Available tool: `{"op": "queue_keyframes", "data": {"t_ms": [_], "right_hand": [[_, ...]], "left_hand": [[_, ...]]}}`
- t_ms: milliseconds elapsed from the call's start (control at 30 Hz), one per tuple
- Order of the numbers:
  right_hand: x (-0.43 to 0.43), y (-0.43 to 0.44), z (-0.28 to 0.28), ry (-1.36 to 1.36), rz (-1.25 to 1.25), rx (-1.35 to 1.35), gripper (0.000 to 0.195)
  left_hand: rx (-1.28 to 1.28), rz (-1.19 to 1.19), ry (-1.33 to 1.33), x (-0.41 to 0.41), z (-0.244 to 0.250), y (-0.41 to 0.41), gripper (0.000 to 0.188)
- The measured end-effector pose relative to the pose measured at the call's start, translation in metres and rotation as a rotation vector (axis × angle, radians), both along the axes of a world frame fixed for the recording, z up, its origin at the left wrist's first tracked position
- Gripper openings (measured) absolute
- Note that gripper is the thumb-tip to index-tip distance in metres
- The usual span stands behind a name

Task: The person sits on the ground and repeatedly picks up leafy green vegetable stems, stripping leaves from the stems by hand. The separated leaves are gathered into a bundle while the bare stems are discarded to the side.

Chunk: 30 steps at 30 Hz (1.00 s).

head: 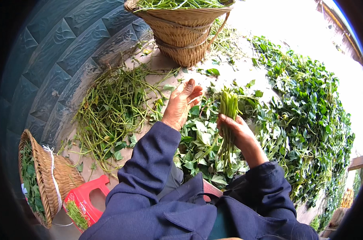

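My right hand (237, 127) grips a bundle of green stems (228, 103), their even ends pointing away from me and thinner stalks hanging below the fist. To its left, my left hand (183, 105) is raised with nothing in it, thumb up and fingers apart. Beneath both hands lies a heap of leafy green vines (204, 135), with leaves spread around my legs. A tangle of mostly stripped vine stems (118, 111) rests on the floor left of my left hand.
A tall wicker basket (181, 36) filled with stems stands ahead. Another wicker basket (61, 177) of leaves is at left, beside a red plastic stool (93, 195) bearing short stems. A long leafy vine pile (307, 120) runs along the right. Dark tiled wall (64, 60) borders the left.
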State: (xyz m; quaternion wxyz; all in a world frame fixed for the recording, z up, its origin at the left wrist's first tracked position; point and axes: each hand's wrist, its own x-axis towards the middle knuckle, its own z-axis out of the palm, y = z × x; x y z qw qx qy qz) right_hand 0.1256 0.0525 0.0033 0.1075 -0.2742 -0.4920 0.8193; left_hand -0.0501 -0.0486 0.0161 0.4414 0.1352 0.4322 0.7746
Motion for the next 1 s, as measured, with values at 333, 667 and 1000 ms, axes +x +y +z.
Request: {"op": "queue_keyframes", "data": {"t_ms": [333, 667, 1000], "right_hand": [[-0.016, 0.007, 0.048, 0.001, -0.006, 0.037, 0.032], [-0.264, 0.158, 0.256, 0.256, -0.220, 0.791, 0.068], [0.027, 0.135, -0.078, -0.309, 0.053, 0.409, 0.041]], "left_hand": [[0.031, 0.143, -0.099, -0.029, -0.007, -0.019, 0.027], [0.000, 0.118, -0.098, -0.023, -0.004, 0.008, 0.021], [-0.011, -0.003, -0.119, -0.006, -0.026, 0.034, 0.013]]}}
